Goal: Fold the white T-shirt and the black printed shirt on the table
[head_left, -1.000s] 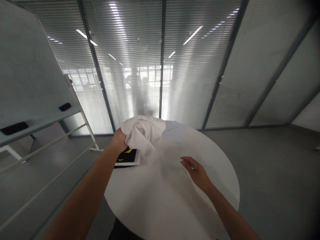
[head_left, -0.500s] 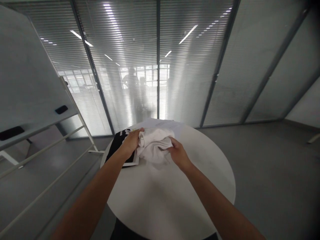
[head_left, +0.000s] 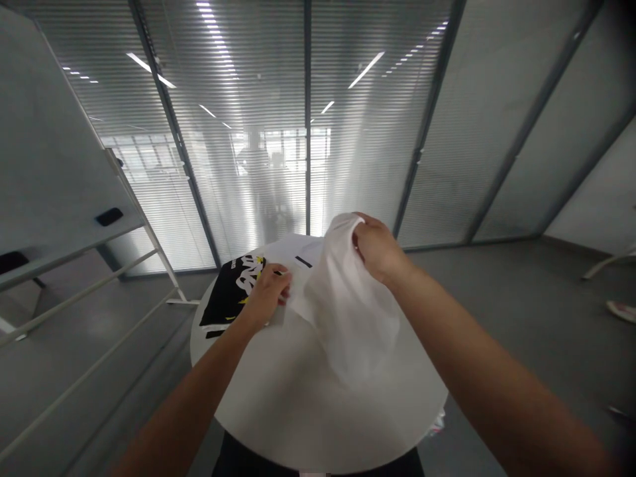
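Head view. Right hand [head_left: 378, 248] raised above the round white table [head_left: 278, 411], fingers [head_left: 362, 240] pinched shut on the top edge of a white garment [head_left: 348, 311]. Cloth hung down and spread from that pinch, lower part draped onto the tabletop below and toward the wearer. Left hand [head_left: 267, 296] lower and to the left of the pinch, fingers [head_left: 281, 281] closed on the garment's near-left edge, close to the tabletop; whether resting on the surface, could not tell. Under and just beyond the left fingers lay a black printed garment [head_left: 231, 291] with white and yellow marks, flat on the table's left side. Past the fingertips of both hands, a pale folded piece [head_left: 298, 255] with a small dark tag, partly hidden by the raised cloth. Further left of the left hand, a whiteboard on a stand [head_left: 59, 172]; behind everything, glass walls with blinds [head_left: 348, 132] and a blurred figure beyond them.

Risks, as a judgement: right-hand grip looked like a small pinch on thin fabric, so likely to slip if the cloth were shaken. Trailing hem lay near the table's front edge and could slide off, dragging the rest. Left fingers sat so close to the black printed garment that a pull might snag and shift it too.
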Demonstrator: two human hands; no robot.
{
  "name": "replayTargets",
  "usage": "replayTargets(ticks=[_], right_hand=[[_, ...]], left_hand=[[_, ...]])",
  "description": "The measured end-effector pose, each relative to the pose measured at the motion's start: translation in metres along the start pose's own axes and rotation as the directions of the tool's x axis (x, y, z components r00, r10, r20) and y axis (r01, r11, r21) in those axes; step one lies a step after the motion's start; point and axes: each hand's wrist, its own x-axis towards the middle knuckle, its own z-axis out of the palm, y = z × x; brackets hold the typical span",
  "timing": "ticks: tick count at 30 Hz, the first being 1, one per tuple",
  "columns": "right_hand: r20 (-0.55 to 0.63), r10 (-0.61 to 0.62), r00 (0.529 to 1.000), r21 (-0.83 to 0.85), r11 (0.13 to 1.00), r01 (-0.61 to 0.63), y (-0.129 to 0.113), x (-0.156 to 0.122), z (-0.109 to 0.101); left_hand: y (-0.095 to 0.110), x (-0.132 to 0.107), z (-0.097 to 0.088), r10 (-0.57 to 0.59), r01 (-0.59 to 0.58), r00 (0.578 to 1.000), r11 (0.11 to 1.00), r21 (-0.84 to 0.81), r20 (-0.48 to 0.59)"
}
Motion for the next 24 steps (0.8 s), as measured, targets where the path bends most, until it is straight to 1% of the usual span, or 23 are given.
replayTargets(ticks=[1,2,3,5,7,9,12,14,15,17,19,21,22,23,24], right_hand=[[0.027,-0.02,0.999,-0.042,0.999,0.022,-0.006,0.002,0.006],[0.057,-0.04,0.998,-0.089,0.995,0.045,-0.012,0.003,0.012],[0.09,-0.054,0.995,-0.129,0.989,0.065,-0.018,0.004,0.017],[0.148,-0.065,0.987,-0.172,0.981,0.091,-0.03,0.006,0.023],[0.19,-0.041,0.981,-0.181,0.981,0.076,-0.041,0.007,0.023],[0.251,0.008,0.968,-0.163,0.986,0.034,-0.05,0.006,0.018],[0.357,0.051,0.933,-0.092,0.996,-0.019,-0.052,0.004,0.002],[0.384,0.063,0.921,-0.071,0.997,-0.039,-0.042,0.002,-0.009],[0.383,0.078,0.92,-0.086,0.995,-0.049,-0.035,0.0,-0.014],[0.399,0.133,0.907,-0.158,0.985,-0.075,-0.02,-0.004,-0.02],[0.477,0.196,0.857,-0.242,0.966,-0.087,-0.008,-0.01,-0.022],[0.566,0.228,0.792,-0.286,0.956,-0.071,-0.001,-0.016,-0.019],[0.587,0.229,0.777,-0.294,0.954,-0.058,0.0,-0.018,-0.015],[0.582,0.218,0.783,-0.3,0.953,-0.043,0.001,-0.02,-0.011],[0.557,0.199,0.806,-0.308,0.951,-0.022,0.002,-0.021,-0.007]], left_hand=[[0.01,-0.004,0.01,0.108,-0.109,0.992,0.994,-0.002,0.065],[0.02,-0.006,0.019,0.214,-0.216,0.97,0.976,0.009,0.116],[0.029,-0.006,0.027,0.305,-0.313,0.941,0.949,0.031,0.143],[0.047,-0.001,0.038,0.427,-0.44,0.894,0.893,0.095,0.134],[0.059,0.009,0.041,0.487,-0.494,0.869,0.861,0.117,0.089],[0.065,0.019,0.039,0.49,-0.494,0.87,0.865,0.089,0.06],[0.069,0.027,0.032,0.428,-0.427,0.903,0.904,-0.024,0.043],[0.071,0.027,0.028,0.358,-0.343,0.93,0.926,-0.159,0.077],[0.072,0.026,0.026,0.331,-0.299,0.937,0.925,-0.236,0.109],[0.075,0.023,0.022,0.305,-0.223,0.935,0.901,-0.372,0.18],[0.078,0.022,0.02,0.307,-0.179,0.926,0.87,-0.46,0.22],[0.08,0.023,0.018,0.303,-0.157,0.927,0.848,-0.506,0.219],[0.081,0.025,0.017,0.294,-0.15,0.933,0.842,-0.518,0.208],[0.08,0.026,0.017,0.283,-0.145,0.94,0.839,-0.525,0.191],[0.08,0.027,0.018,0.267,-0.139,0.948,0.838,-0.527,0.175]])
